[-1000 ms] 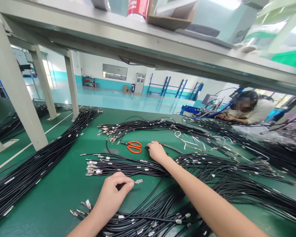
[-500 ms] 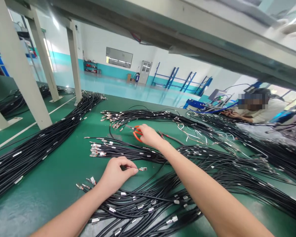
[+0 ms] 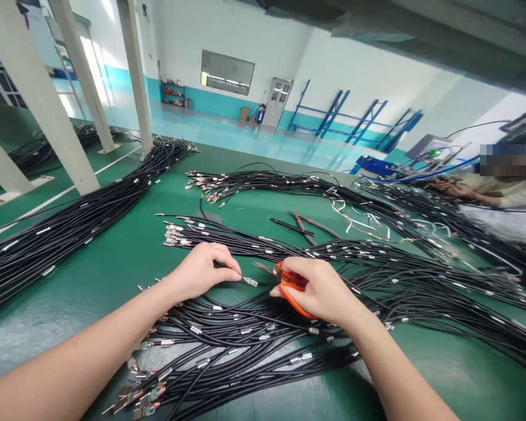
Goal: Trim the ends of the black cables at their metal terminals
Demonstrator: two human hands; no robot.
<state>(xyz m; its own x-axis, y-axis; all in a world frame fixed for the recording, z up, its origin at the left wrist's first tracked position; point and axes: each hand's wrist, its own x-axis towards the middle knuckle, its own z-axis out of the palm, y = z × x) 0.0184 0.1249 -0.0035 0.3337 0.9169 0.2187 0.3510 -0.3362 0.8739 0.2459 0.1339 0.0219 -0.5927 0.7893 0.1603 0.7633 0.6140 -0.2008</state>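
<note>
Right hand (image 3: 322, 286), fingers curled around the handles of the orange-handled scissors (image 3: 291, 301). The blades point away from this hand toward the left hand (image 3: 208, 270) and end just short of the held connector; whether the 2 blades are parted cannot be told. Left hand, thumb and forefinger pinched together on a cable end, with its silvery connector (image 3: 251, 282) projecting from the fingertips toward the right hand. Just beyond the left hand, connectors mark the end of a middle cable bundle (image 3: 254, 242), which runs behind the right hand. Farther beyond the right hand lie pliers (image 3: 300, 222) with parted handles and a slim black tool (image 3: 289, 225) close against them. Nearer than both hands, a near cable bundle (image 3: 232, 318) spreads beneath the right hand and the left forearm. Well to the left of the left hand, a thick cable bundle (image 3: 70, 245) extends along the green tabletop (image 3: 127, 263). Far to the right of the right hand appear the hands of a co-worker (image 3: 456, 190).
</note>
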